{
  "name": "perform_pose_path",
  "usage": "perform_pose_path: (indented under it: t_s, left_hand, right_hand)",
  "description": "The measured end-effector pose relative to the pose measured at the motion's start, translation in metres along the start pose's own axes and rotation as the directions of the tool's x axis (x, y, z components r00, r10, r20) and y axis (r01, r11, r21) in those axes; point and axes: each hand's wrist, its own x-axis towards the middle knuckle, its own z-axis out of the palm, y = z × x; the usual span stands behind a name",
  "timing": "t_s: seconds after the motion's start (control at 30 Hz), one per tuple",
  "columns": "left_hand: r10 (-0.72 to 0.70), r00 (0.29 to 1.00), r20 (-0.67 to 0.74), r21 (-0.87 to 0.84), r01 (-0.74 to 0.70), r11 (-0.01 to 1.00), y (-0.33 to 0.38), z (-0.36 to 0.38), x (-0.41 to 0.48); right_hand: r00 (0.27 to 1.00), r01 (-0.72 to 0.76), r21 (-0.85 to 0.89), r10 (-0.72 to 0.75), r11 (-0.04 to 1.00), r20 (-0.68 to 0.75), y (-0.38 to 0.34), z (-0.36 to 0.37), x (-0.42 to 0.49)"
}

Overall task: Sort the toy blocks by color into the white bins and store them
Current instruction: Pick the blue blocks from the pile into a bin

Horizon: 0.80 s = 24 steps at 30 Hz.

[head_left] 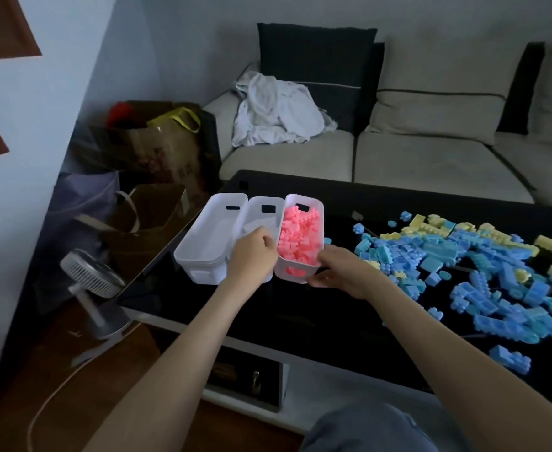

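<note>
At the left corner of the table three white bins sit side by side; the left hand curls its fingers over the near rim of the middle bin; the right hand grips the near end of the right bin, which is tilted and full of pink blocks; the left bin is untouched; blue and yellow blocks lie loose on the table's right part.

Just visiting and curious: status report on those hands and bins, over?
Left hand grips middle bin rim. Right hand holds pink-filled bin near end. Blue and yellow blocks loose on table. Path clear.
</note>
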Motion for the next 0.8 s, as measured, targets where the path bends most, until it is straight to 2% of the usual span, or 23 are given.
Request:
perform_pose_path:
  t_s: [0.17,0.3,0.43,0.53,0.63,0.8]
  left_hand:
    - [0.032,0.975,-0.221,0.201,0.013,0.980,-0.030,-0.020,0.009]
    - [-0.093,0.989,-0.116,0.478,0.138,0.867,-0.041,-0.028,0.018]
    - [-0.084,0.976,-0.203,0.590,0.191,0.785,-0.045,-0.027,0.020]
    - [-0.139,0.968,-0.211,0.588,0.239,0.772,-0.052,-0.032,0.023]
    - [-0.333,0.938,-0.093,0.479,0.335,0.811,-0.059,-0.040,0.030]
    - [-0.279,0.958,0.073,0.320,0.242,0.916,-0.055,-0.056,0.032]
  right_hand:
    - [0.999,0.043,-0.138,-0.045,0.990,-0.011,-0.009,0.021,0.010]
    - [0.987,0.049,-0.393,-0.104,0.918,-0.121,-0.014,0.026,0.008]
    - [0.969,0.034,-0.477,-0.145,0.878,-0.198,-0.014,0.029,0.004]
    - [0.962,0.034,-0.546,-0.175,0.837,-0.208,-0.017,0.031,0.000]
    - [0.940,0.041,-0.610,-0.237,0.792,-0.244,-0.019,0.035,0.003]
    - [0.931,0.031,-0.621,-0.248,0.783,-0.266,-0.023,0.040,0.014]
